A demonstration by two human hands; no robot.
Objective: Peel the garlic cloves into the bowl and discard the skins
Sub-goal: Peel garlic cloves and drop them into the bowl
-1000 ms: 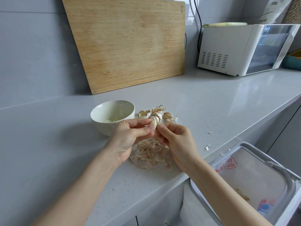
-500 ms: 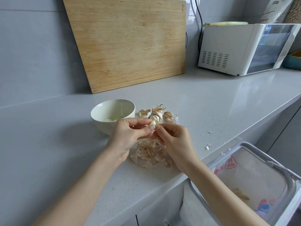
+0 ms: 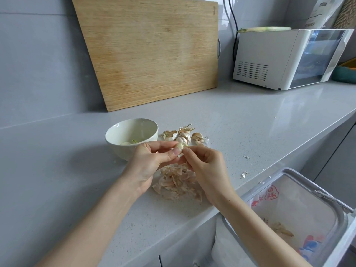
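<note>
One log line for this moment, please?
peeling | left hand holds garlic clove | right hand pinches its skin | skin pile on counter

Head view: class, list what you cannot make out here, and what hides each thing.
All in the head view:
1. The bowl: its near wall hides most contents; clove count unclear.
2. The garlic clove: the left hand and right hand cover most; remaining skin unclear.
3. The bin: cut off by the right and bottom edges.

Nothing was legible; marks on the cutting board [image 3: 150, 51], the bin liner [image 3: 292, 207] and the far bag [image 3: 320, 13] were blurred.
</note>
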